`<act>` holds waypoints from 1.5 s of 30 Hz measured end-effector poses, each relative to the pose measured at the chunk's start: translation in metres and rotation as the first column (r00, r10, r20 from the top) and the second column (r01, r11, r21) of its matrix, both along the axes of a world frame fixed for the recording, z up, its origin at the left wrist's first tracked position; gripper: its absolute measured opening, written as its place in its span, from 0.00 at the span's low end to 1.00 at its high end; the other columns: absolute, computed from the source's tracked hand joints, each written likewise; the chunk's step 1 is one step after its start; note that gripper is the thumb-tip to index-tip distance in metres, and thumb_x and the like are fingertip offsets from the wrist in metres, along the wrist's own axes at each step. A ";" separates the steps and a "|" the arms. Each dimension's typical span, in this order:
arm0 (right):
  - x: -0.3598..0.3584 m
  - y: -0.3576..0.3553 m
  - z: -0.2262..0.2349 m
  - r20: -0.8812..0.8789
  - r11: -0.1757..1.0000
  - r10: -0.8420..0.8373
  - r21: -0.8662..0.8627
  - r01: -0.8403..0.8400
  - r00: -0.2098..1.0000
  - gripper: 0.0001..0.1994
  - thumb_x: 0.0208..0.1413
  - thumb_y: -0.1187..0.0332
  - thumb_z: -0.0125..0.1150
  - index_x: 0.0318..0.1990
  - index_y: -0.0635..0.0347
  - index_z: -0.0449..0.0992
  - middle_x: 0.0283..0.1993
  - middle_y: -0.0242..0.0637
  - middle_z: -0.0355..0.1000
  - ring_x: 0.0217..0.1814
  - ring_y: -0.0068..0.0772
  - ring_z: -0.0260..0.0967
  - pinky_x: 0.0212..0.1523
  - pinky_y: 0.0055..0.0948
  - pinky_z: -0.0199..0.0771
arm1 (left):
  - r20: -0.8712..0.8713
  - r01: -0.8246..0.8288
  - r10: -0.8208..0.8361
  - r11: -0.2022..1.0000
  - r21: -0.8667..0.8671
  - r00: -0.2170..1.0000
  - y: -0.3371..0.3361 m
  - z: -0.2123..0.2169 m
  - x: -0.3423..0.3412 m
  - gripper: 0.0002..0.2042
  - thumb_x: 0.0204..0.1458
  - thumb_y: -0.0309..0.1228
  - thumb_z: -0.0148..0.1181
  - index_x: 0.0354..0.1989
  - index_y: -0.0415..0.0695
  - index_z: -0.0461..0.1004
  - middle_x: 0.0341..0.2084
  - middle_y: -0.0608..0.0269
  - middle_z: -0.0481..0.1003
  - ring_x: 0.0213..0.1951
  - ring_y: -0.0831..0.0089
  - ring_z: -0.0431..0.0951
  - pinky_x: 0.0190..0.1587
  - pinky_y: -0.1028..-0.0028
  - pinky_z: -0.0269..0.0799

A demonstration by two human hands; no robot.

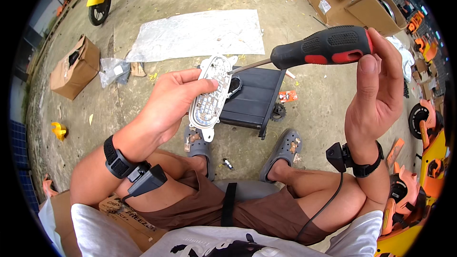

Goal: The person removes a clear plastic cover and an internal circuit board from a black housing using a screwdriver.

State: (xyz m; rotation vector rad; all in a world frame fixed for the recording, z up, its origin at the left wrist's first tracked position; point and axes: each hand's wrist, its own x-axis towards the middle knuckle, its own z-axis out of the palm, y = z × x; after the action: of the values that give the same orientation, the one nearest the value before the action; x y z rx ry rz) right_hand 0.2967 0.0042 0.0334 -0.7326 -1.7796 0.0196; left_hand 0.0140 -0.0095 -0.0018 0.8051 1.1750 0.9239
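Concrete floor [109, 128], bearing a whitish plastic sheet [200, 33], a dark ribbed bench [257, 93] and, at left, an open brown carton [71, 78]. The right hand [373, 83], raised at right, has its grip closed on the butt end of a black-and-red screwdriver [323, 46], whose shaft slants down leftward. The left hand [166, 97] has its grip closed, thumb across the face, on an elongated pale panel [209, 104], held tilted at the bench's left; the screwdriver's tip meets or nearly meets its upper right edge. Smaller items: a black ring-shaped part [240, 84] on the bench; a toothed wheel [278, 112] beside it.
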 end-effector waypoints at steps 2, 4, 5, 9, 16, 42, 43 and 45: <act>0.000 0.007 -0.002 -0.033 0.997 0.057 0.057 -0.055 0.998 0.17 0.66 0.75 0.44 0.60 0.69 0.66 0.62 0.47 0.67 0.63 0.36 0.65 0.66 0.37 0.60 | 0.010 -0.008 0.008 1.000 -0.003 1.000 0.000 0.001 0.002 0.08 0.55 0.21 0.58 0.41 0.32 0.78 0.35 0.58 0.80 0.34 0.78 0.80 0.39 0.79 0.75; 0.003 0.009 -0.001 -0.071 0.991 0.123 0.068 -0.118 0.990 0.17 0.66 0.76 0.44 0.60 0.69 0.66 0.62 0.48 0.67 0.63 0.37 0.65 0.66 0.37 0.60 | 0.026 -0.016 0.016 1.000 0.005 1.000 0.000 0.003 0.004 0.08 0.55 0.21 0.58 0.41 0.32 0.78 0.35 0.57 0.80 0.34 0.78 0.80 0.39 0.78 0.75; 0.004 0.006 -0.001 -0.088 0.990 0.138 0.031 -0.136 0.986 0.17 0.66 0.76 0.44 0.60 0.69 0.66 0.62 0.49 0.66 0.63 0.37 0.65 0.66 0.37 0.60 | 0.026 -0.002 0.002 1.000 0.006 1.000 0.001 0.003 0.003 0.09 0.55 0.21 0.58 0.43 0.32 0.77 0.36 0.57 0.80 0.34 0.77 0.80 0.39 0.78 0.76; -0.002 0.004 -0.008 -0.169 0.995 0.097 0.036 -0.092 0.981 0.16 0.65 0.77 0.45 0.60 0.66 0.64 0.61 0.51 0.67 0.63 0.39 0.66 0.66 0.38 0.62 | 0.028 0.018 -0.018 1.000 0.006 0.999 0.001 -0.001 -0.001 0.11 0.56 0.21 0.57 0.46 0.31 0.75 0.37 0.55 0.80 0.34 0.76 0.82 0.39 0.77 0.79; 0.000 0.009 -0.004 -0.120 0.975 0.221 0.031 -0.219 0.968 0.12 0.65 0.77 0.45 0.55 0.64 0.65 0.61 0.55 0.66 0.63 0.43 0.65 0.64 0.37 0.64 | 0.015 -0.012 0.012 1.000 -0.014 1.000 0.000 0.000 0.002 0.08 0.55 0.21 0.58 0.41 0.31 0.78 0.34 0.57 0.81 0.33 0.77 0.80 0.37 0.78 0.76; -0.004 0.009 -0.004 -0.049 0.985 0.160 0.065 -0.157 0.986 0.16 0.66 0.76 0.46 0.60 0.66 0.63 0.63 0.55 0.64 0.65 0.43 0.64 0.66 0.38 0.62 | 0.014 0.013 -0.013 1.000 0.012 1.000 0.001 -0.001 0.001 0.09 0.56 0.22 0.57 0.43 0.32 0.77 0.36 0.56 0.80 0.33 0.77 0.81 0.38 0.78 0.77; -0.004 0.008 -0.004 -0.042 0.988 0.145 0.056 -0.143 0.988 0.16 0.66 0.76 0.46 0.60 0.66 0.63 0.62 0.55 0.65 0.65 0.43 0.65 0.66 0.38 0.62 | 0.020 0.018 -0.018 1.000 0.013 1.000 0.001 -0.002 0.000 0.10 0.56 0.22 0.57 0.44 0.31 0.76 0.36 0.55 0.81 0.33 0.77 0.81 0.38 0.78 0.79; -0.001 0.006 -0.007 -0.026 0.993 0.111 0.040 -0.110 0.993 0.16 0.66 0.75 0.46 0.60 0.66 0.63 0.62 0.55 0.65 0.65 0.43 0.65 0.66 0.38 0.62 | 0.010 0.011 -0.011 1.000 0.000 1.000 0.001 -0.001 0.001 0.09 0.55 0.22 0.58 0.42 0.32 0.77 0.36 0.58 0.80 0.34 0.78 0.80 0.39 0.78 0.76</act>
State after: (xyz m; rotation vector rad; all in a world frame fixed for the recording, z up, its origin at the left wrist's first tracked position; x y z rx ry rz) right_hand 0.2957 0.0106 0.0267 -0.6030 -1.7870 0.0697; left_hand 0.0145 -0.0090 -0.0032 0.8049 1.1610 0.9178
